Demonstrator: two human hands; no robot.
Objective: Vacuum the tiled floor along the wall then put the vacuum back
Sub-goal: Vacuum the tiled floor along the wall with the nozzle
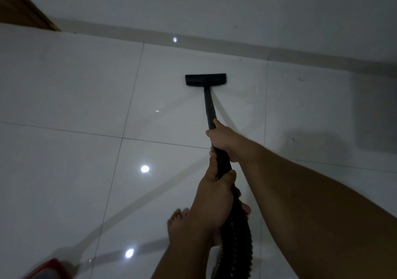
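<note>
A black vacuum wand (209, 104) runs from my hands down to a flat black floor head (205, 79), which rests on the glossy white tiled floor (75, 85) a short way in front of the wall's grey skirting (236, 44). My right hand (223, 142) grips the wand higher up, closer to the head. My left hand (211, 197) grips it just below, where the ribbed black hose (236, 242) begins. The hose drops out of view at the bottom edge.
The white wall (214, 3) runs across the top. A brown wooden door frame (23, 6) sits at the top left. A red and white object (50, 270) shows at the bottom left corner. My bare foot (178, 220) stands behind my left hand.
</note>
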